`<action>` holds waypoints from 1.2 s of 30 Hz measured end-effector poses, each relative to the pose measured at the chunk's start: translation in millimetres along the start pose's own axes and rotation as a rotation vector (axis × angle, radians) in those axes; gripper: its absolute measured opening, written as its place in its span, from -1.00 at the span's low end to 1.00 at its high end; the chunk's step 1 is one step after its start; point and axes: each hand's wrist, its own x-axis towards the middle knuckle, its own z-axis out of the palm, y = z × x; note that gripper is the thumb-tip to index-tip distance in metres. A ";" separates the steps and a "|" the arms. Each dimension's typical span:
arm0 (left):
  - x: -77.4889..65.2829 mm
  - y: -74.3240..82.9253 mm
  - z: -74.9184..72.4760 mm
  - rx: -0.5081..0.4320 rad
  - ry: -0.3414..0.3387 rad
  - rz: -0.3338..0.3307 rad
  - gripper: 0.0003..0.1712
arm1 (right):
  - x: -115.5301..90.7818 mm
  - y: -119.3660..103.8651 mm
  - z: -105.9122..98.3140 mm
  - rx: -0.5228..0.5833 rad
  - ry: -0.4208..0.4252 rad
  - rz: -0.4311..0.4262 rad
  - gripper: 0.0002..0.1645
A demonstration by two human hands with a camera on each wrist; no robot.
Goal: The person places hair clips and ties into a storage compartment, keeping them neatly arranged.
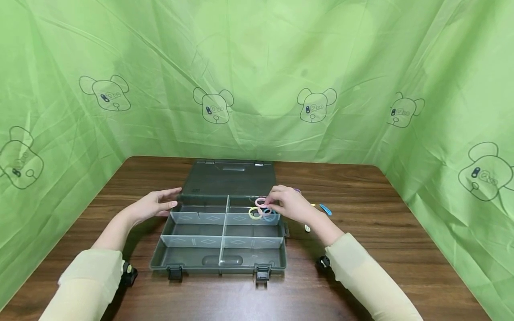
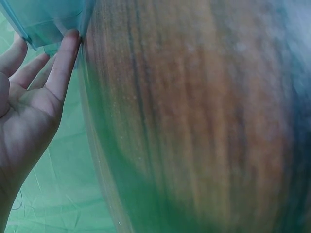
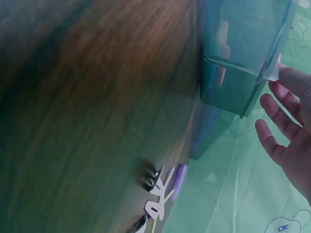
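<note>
A dark translucent compartment box [image 1: 192, 256] lies with its lid [image 1: 229, 178] folded back. My left hand [image 1: 150, 207] is at its back left corner, fingers straight; in the left wrist view a fingertip [image 2: 72, 35] meets the box wall [image 2: 43, 22]. Over the back right compartment, my right hand [image 1: 288, 203] pinches a pink hair tie [image 1: 259, 201] at its fingertips. Just beneath are a yellow hair tie [image 1: 250, 214] and a blue hair tie [image 1: 273, 217]. In the right wrist view the fingers [image 3: 272, 136] stand beside the box's right wall [image 3: 226, 90].
Right of the box lie a blue hair clip [image 1: 325, 209], a white clip [image 1: 307, 228] and a purple item [image 3: 180, 182], partly behind the right hand in the head view. Black latches [image 1: 263, 273] stick out at the box's front. Green cloth [image 1: 257, 133] surrounds the wooden table [image 1: 361, 267].
</note>
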 end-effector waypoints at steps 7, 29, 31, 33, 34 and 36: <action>0.5 -1.6 -1.0 0.006 -0.004 0.003 -0.24 | 0.2 2.3 2.2 0.002 -0.036 0.038 -0.90; 1.4 -3.0 -1.9 -0.001 -0.008 0.001 -0.24 | -20.4 17.2 -27.9 0.092 0.063 0.138 -0.88; 1.7 -2.9 -1.7 0.000 -0.008 0.006 -0.25 | -21.9 18.0 -31.4 0.105 0.073 0.150 -0.88; 1.8 -2.7 -1.5 -0.003 -0.009 0.010 -0.25 | -23.0 18.8 -34.6 0.092 0.082 0.151 -0.88; 1.7 -2.5 -1.4 -0.004 -0.009 0.010 -0.25 | -23.5 19.4 -35.7 0.079 0.085 0.150 -0.88; 1.5 -2.3 -1.6 -0.003 -0.009 0.008 -0.24 | -24.7 20.8 -37.1 0.053 0.093 0.148 -0.87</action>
